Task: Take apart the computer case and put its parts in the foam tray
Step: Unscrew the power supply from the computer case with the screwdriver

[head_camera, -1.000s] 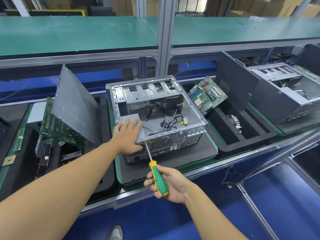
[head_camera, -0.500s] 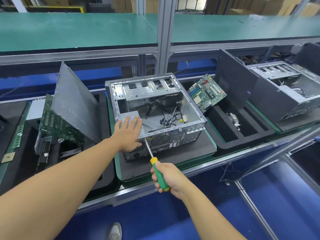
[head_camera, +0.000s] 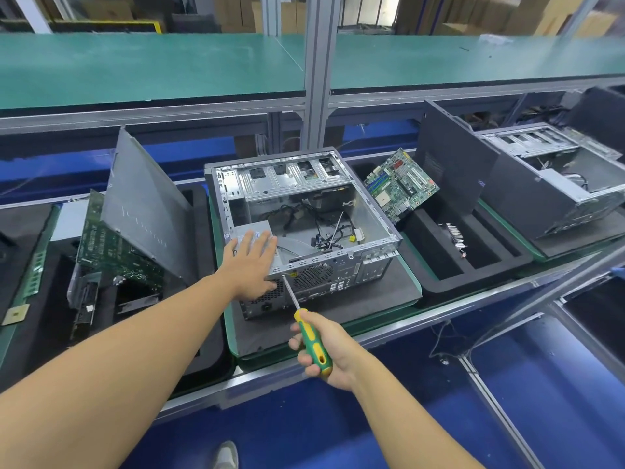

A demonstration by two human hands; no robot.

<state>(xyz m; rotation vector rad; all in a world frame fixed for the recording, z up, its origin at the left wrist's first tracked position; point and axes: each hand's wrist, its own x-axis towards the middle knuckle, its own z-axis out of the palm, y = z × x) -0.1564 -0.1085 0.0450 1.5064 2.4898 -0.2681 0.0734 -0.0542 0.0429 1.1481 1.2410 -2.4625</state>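
An open grey computer case [head_camera: 338,198] lies on a black foam pad in the middle of the bench, loose cables inside. My left hand [head_camera: 252,265] rests flat, fingers straight, on the silver power supply [head_camera: 252,228] at the case's near left corner. My right hand [head_camera: 324,350] grips a green and yellow screwdriver [head_camera: 313,340]; its tip touches the case's rear panel just right of my left hand. The black foam tray [head_camera: 473,275] to the right holds a green motherboard [head_camera: 400,184] leaning in a slot and a heatsink [head_camera: 455,233].
A grey side panel [head_camera: 145,208] leans in the foam tray on the left, over another circuit board [head_camera: 111,248]. A second case [head_camera: 548,184] and a dark panel [head_camera: 453,164] stand at the right. A green shelf [head_camera: 152,66] runs above, behind an aluminium post [head_camera: 318,79].
My right hand has turned on the screwdriver handle, which now shows more of its length. My left hand stays on the power supply. The view has shifted slightly.
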